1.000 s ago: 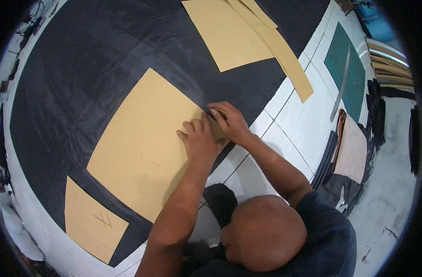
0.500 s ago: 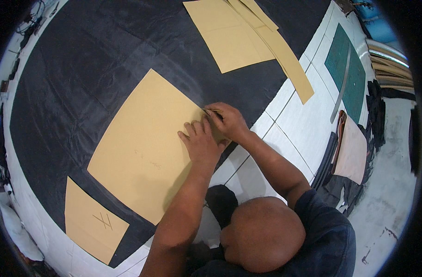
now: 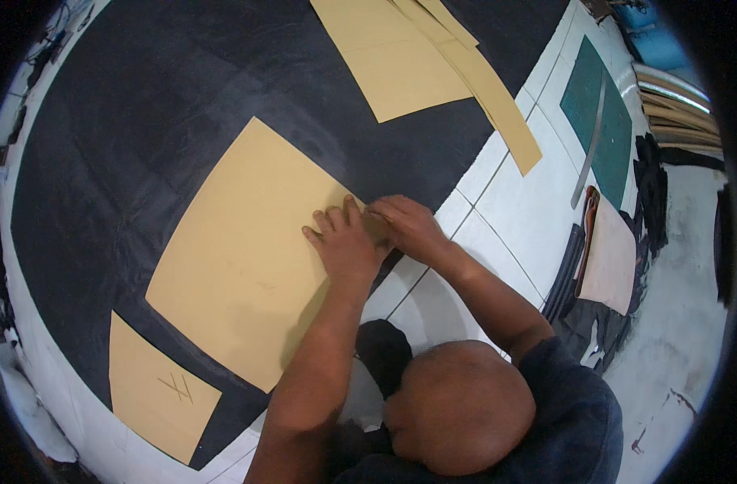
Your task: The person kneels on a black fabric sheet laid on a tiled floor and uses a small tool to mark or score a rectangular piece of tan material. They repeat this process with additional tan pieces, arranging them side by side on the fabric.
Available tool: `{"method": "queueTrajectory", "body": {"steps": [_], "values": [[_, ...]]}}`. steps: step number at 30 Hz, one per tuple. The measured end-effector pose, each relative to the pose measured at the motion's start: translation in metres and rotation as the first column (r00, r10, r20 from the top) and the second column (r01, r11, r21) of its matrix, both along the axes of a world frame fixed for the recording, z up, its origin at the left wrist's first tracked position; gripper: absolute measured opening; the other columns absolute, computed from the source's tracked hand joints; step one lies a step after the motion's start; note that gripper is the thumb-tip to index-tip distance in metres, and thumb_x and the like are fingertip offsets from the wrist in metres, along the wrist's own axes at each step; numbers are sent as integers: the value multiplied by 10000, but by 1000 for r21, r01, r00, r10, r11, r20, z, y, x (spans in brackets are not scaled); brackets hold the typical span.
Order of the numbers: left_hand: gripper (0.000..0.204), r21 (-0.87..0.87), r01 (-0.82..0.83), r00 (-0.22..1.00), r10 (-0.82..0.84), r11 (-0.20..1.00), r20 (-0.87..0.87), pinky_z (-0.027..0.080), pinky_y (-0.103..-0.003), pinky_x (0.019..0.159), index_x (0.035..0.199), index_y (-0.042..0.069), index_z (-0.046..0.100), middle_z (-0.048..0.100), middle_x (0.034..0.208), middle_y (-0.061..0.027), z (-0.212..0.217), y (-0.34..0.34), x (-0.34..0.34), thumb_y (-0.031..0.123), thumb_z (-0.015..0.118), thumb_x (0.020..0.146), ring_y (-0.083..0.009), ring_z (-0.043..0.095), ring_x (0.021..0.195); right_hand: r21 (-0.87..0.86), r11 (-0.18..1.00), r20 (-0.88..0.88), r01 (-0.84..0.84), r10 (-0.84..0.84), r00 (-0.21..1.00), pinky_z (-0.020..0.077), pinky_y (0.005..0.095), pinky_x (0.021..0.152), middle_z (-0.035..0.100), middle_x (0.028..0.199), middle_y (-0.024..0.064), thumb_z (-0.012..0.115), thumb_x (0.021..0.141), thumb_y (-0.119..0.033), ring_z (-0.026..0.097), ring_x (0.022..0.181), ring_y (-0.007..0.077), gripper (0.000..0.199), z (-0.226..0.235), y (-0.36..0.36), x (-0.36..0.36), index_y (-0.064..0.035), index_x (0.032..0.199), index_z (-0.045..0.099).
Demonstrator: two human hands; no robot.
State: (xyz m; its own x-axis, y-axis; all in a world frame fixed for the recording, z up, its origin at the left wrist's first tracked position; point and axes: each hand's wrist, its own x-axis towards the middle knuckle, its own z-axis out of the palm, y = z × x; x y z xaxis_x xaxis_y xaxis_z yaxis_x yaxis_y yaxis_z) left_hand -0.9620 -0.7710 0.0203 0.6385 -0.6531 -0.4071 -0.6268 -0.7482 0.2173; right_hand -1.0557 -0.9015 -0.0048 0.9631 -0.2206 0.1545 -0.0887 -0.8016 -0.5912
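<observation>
A large tan paper pattern (image 3: 239, 250) lies flat on black fabric (image 3: 142, 121) that is spread over a white table (image 3: 530, 202). My left hand (image 3: 348, 242) presses flat on the pattern near its right corner, fingers spread. My right hand (image 3: 409, 226) is right beside it at the pattern's edge, fingers pinched on a small marking tool that is mostly hidden. My own head and dark shirt fill the lower middle of the view.
A smaller tan piece (image 3: 158, 387) with pencil marks lies at the lower left. More tan pieces (image 3: 400, 56) and a long strip (image 3: 497, 105) lie at the top. A green cutting mat (image 3: 598, 121), a metal ruler (image 3: 588, 161) and folded material (image 3: 610, 258) sit at the right.
My right hand has slid slightly along the pattern's edge toward the corner. My left hand stays pressed on the pattern.
</observation>
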Motion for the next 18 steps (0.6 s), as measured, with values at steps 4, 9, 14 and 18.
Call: {"method": "queueTrajectory", "body": {"steps": [4, 9, 14, 18], "values": [[1057, 55, 2, 998, 2, 998, -66, 233, -668, 1147, 1566, 109, 292, 420, 1449, -174, 9, -1, 6, 613, 766, 767, -432, 309, 1432, -31, 1000, -53, 0, -2, 999, 539, 454, 891, 671, 1122, 154, 650, 861, -82, 652, 1027, 349, 301, 2, 3, 7, -36, 1157, 625], [1050, 60, 0, 1000, 1, 998, -11, 229, -659, 1150, 1571, 113, 280, 412, 1457, -171, 6, 1, 2, 615, 754, 780, -423, 315, 1424, 4, 998, -209, 57, -55, 976, 545, 447, 886, 666, 1126, 172, 669, 841, -65, 649, 1032, 351, 332, 20, 11, -33, -34, 1169, 622], [1058, 96, 21, 1000, -20, 995, -19, 236, -648, 1146, 1569, 108, 278, 416, 1441, -188, 7, -3, 4, 618, 754, 774, -423, 322, 1414, -31, 999, -83, 35, -37, 996, 552, 454, 862, 666, 1086, 169, 670, 853, -65, 656, 1010, 357, 319, 9, 12, -33, -20, 1164, 624], [1098, 30, 2, 999, -3, 1000, 33, 258, -639, 1125, 1555, 93, 306, 428, 1409, -224, -5, 0, 1, 644, 775, 729, -427, 342, 1391, -28, 997, -132, 66, -69, 989, 565, 438, 859, 673, 1108, 163, 657, 894, -45, 664, 1020, 350, 260, 17, 14, -30, -21, 1152, 632]]}}
